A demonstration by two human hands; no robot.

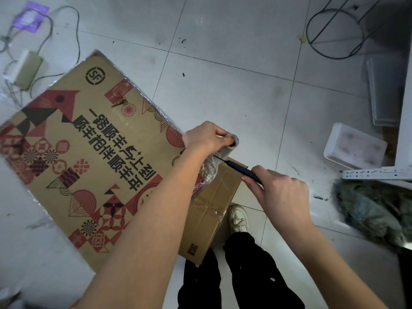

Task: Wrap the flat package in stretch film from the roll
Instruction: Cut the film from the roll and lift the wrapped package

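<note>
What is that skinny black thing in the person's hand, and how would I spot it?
Find the big flat package with red patterns lying on the tiled floor. At its near right corner, the left hand grips the film roll. The black cutter is the thin dark stick held by the right hand, its tip touching the stretched film.

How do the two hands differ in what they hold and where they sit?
The left hand grips the film roll; the right hand grips a thin black tool. The left hand sits over the package edge, farther from the person; the right hand is nearer, past the package's corner. Both curl round what they hold, and the tool's tip meets the film below the roll.
</note>
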